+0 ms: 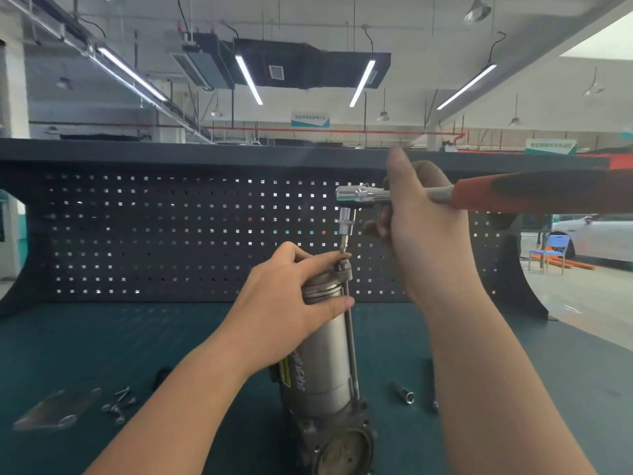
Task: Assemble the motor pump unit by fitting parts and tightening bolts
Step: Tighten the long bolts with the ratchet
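A grey cylindrical motor pump unit (pixel 323 365) stands upright on the teal bench, its dark flanged pump end (pixel 342 447) nearest me. My left hand (pixel 287 299) is wrapped around the top of the cylinder, fingers by the bolt head (pixel 343 265). A long through-bolt (pixel 351 337) runs down the cylinder's right side. My right hand (pixel 421 228) grips a ratchet wrench (pixel 363 194) with a red and black handle (pixel 541 192). Its bit (pixel 344 243) points down onto the bolt head.
A loose socket (pixel 404 394) and a rod-like tool (pixel 432 389) lie on the bench (pixel 137 337) to the right of the unit. Several small bolts (pixel 120 404) and a clear plastic bag (pixel 58 409) lie at the left. A dark pegboard (pixel 171 234) backs the bench.
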{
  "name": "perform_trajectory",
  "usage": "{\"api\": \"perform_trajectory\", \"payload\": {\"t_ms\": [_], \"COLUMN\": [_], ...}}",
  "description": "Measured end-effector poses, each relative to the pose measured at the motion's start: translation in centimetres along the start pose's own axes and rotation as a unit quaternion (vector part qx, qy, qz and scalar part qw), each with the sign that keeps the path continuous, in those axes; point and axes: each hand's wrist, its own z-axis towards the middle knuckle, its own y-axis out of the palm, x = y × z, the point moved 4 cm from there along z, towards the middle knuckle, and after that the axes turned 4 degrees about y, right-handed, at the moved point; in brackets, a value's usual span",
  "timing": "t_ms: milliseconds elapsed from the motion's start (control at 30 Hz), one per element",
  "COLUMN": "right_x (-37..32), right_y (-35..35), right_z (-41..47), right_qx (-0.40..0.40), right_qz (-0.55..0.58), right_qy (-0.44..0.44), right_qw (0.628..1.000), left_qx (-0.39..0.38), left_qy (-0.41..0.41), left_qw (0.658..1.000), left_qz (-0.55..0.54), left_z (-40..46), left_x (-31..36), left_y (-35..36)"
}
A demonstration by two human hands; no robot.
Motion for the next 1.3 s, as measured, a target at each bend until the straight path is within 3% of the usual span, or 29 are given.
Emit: {"api": "perform_trajectory", "payload": {"t_ms": [233, 433, 767, 967, 1100, 1300], "right_x": [0.1, -0.1, 0.1, -0.2, -0.2, -0.7], "right_y": [0.6, 0.2, 0.1, 0.2, 0.3, 0.3], "right_z": [0.0, 0.0, 0.1, 0.0, -0.1, -0.3], "right_qx": [-0.011, -0.004, -0.009, -0.023, -0.030, -0.041], "right_qz": [-0.040, -0.032, -0.045, -0.038, -0.039, -0.075], "right_qy": [-0.020, -0.034, -0.007, -0.022, -0.019, -0.029], "right_qw": [0.999, 0.999, 0.999, 0.999, 0.999, 0.996], "left_qx": [0.027, 0.045, 0.034, 0.037, 0.030, 0.040], "left_qy": [0.010, -0.018, -0.018, 0.000, 0.041, 0.003], "left_qw": [0.999, 0.990, 0.999, 0.998, 0.998, 0.999], "left_qz": [-0.026, -0.133, -0.033, -0.054, 0.030, -0.012], "left_z": [0.2, -0.1, -0.3, 0.0, 0.1, 1.5], "left_x": [0.2, -0.2, 0.1, 0.0, 0.5, 1.2], "left_y": [0.1, -0.1, -0.3, -0.5, -0.6, -1.8]}}
